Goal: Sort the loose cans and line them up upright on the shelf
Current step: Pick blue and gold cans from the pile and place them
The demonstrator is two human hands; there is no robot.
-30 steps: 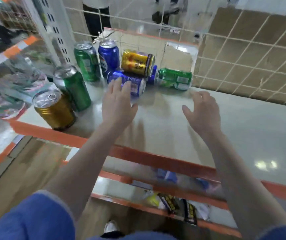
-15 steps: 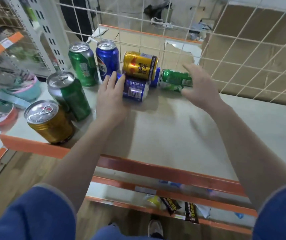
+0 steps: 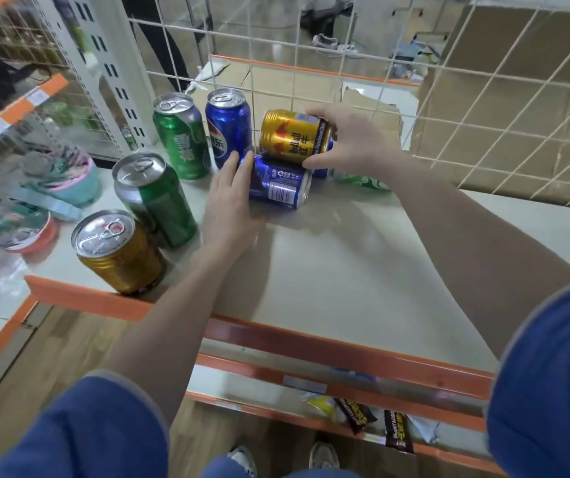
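I see bare shelf point(image 3: 345, 270) open between my arms up to its orange front edge point(image 3: 311, 343). Four upright cans line the left, the front gold can point(image 3: 118, 251) at the lip. My right hand point(image 3: 352, 139) grips the lying gold can point(image 3: 293, 138) by the wire mesh point(image 3: 483, 98); my left hand point(image 3: 231, 198), fingers straight, touches the lying blue can point(image 3: 281, 182).

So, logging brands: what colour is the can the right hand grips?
Gold can, red and black markings; head view.
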